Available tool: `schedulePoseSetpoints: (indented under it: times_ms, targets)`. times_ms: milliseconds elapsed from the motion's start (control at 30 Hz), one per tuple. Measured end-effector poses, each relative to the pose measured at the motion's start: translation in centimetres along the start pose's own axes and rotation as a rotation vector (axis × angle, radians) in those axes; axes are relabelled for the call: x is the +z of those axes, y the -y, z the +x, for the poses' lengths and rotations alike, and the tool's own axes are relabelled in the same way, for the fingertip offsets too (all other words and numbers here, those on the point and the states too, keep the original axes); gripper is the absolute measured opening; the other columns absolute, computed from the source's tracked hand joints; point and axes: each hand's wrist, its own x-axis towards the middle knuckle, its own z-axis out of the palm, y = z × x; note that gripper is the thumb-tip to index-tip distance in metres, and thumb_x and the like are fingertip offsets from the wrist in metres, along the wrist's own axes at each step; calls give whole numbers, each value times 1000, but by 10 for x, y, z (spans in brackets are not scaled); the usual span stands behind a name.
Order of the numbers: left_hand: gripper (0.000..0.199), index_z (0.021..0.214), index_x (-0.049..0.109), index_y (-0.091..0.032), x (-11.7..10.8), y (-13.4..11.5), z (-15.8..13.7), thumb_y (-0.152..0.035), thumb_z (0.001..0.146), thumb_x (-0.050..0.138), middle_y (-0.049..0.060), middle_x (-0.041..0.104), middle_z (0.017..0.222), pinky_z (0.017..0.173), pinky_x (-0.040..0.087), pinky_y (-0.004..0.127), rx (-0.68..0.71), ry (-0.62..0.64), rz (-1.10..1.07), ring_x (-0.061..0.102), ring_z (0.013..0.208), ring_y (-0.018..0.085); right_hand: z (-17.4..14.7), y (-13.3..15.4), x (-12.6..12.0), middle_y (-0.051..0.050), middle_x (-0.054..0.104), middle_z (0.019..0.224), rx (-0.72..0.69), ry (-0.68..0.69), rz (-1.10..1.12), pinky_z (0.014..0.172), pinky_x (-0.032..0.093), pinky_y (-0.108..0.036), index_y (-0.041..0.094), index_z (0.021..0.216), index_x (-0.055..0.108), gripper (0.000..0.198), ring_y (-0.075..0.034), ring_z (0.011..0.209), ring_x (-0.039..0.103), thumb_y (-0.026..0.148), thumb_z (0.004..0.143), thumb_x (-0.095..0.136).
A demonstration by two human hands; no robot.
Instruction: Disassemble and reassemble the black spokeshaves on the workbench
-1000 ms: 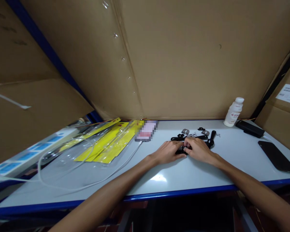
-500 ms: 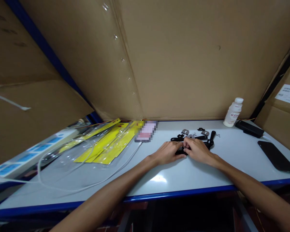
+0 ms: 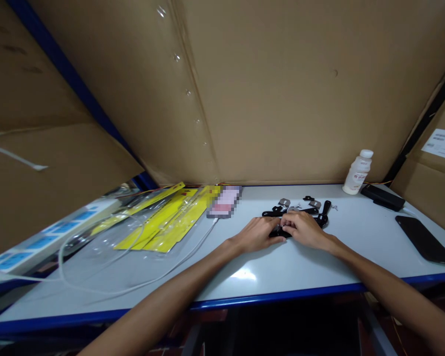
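**Black plastic part stays pinched between two hands at mid-desk**

Black plastic, a small part (image 3: 279, 231), sits on the pale desk (image 3: 267, 272) with both hands closed in on it from either side. The left hand (image 3: 257, 234) lies flat-knuckled with its fingertips against the part's near end; the right hand (image 3: 304, 229) curls over the far end, fingers narrow and bunched, gripping or pressing it. Whether either hand has the part fully lifted off the desk cannot be told.

Compared with the views a second and half a second ago, almost nothing has shifted: the right hand's fingers have edged slightly over the part, and both wrists rest where they were. That reads as fine fitting work on one piece, not a reach for another.

Just behind the part lies a loose scatter of black clips and grey metal plates (image 3: 300, 206). Well to the right of the part stand a white bottle (image 3: 357, 172), a black adapter (image 3: 382, 197) and a dark phone (image 3: 424, 240). Left of the part are a blurred-screen phone (image 3: 224, 200) on a white cable (image 3: 133, 282) and yellow packaging bags (image 3: 163, 220).
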Motion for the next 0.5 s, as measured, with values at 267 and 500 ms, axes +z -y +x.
schedulePoseSetpoints:
  times_ms: [267, 500]
  targets:
    - [32, 113, 62, -21, 0, -1, 0, -48, 96, 67, 7, 74, 101, 73, 51, 34, -10, 16, 5, 73, 93, 29, 1, -7, 2, -2, 70, 89, 86, -3, -30, 70, 34, -28, 19, 99, 67, 16, -19, 85, 62, 7, 89, 67]
    - [35, 107, 57, -21, -2, -3, 1, -53, 95, 67, 8, 73, 100, 72, 50, 34, -36, 35, 6, 72, 91, 30, 7, -20, 5, -1, 66, 79, 96, 94, -17, 67, 31, -26, 20, 95, 73, 12, -19, 78, 60, 24, 86, 80]
